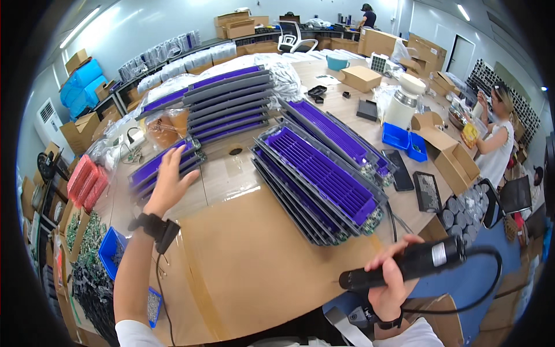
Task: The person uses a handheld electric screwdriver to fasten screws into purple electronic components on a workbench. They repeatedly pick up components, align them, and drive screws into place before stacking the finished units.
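Observation:
My right hand [390,286] is wrapped round a black corded electric screwdriver [425,261], held level over the front right of the table with its tip pointing left. My left hand [166,188] reaches out with fingers spread and nothing in its grasp. It is beside a small stack of purple-and-grey slatted housings [151,169]; whether the fingers touch them I cannot tell. A fanned pile of similar long housings [324,173], with green circuit boards at their near ends, lies right of centre. Behind my left hand rises another stack of housings [231,99].
A brown cardboard sheet [248,272] covers the near table. At left are a blue bin [110,254], a small blue tray of screws [154,306] and pink-wrapped packs [87,182]. Blue bins [396,136], a cardboard box [445,153] and another person [496,141] are at right.

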Motion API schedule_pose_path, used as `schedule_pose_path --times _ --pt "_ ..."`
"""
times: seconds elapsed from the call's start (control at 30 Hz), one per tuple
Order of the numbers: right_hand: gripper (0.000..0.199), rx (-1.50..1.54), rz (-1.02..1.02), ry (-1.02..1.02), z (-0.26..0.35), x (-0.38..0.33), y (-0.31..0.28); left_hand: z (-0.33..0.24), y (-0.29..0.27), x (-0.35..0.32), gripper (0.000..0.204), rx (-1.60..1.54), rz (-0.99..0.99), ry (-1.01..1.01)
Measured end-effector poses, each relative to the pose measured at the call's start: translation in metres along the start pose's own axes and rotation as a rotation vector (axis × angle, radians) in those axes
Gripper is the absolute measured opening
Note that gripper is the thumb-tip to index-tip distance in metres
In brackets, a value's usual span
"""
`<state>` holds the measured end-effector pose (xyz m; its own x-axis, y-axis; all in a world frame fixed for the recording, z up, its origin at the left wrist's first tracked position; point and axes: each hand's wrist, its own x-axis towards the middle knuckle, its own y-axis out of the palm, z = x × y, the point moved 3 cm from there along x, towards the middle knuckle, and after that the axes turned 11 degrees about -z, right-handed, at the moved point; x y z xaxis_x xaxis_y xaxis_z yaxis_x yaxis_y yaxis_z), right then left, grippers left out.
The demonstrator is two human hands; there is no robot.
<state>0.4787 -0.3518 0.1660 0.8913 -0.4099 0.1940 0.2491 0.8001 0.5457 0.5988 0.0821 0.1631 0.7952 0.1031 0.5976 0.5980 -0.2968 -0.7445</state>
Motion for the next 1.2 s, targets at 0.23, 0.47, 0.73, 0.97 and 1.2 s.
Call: schedule_pose_path --times 0.23,0.47,0.73,0.97,1.2 --pt "0.049 -0.067 -0.121 0.137 -0.006 0.014 -0.025 -0.086 0.047 0.021 0.063 -0.644 0.345 -0.307" --pt "0.054 -0.121 -0.014 0.238 -0.016 0.022 -0.021 -0.112 0.086 0.052 0.078 -0.835 0.428 -0.475" --pt "0.055 -0.064 -0.011 0.303 -0.017 0.024 -0.011 -0.113 0.11 0.066 0.076 -0.762 0.389 -0.544" --pt "0.054 -0.038 0.023 0.161 -0.019 0.02 -0.006 -0.113 0.106 0.061 0.052 -0.872 0.29 -0.644" --pt "0.055 -0.09 0.002 0.182 -0.024 0.018 -0.008 -0.115 0.099 0.054 0.054 -0.882 0.3 -0.652"
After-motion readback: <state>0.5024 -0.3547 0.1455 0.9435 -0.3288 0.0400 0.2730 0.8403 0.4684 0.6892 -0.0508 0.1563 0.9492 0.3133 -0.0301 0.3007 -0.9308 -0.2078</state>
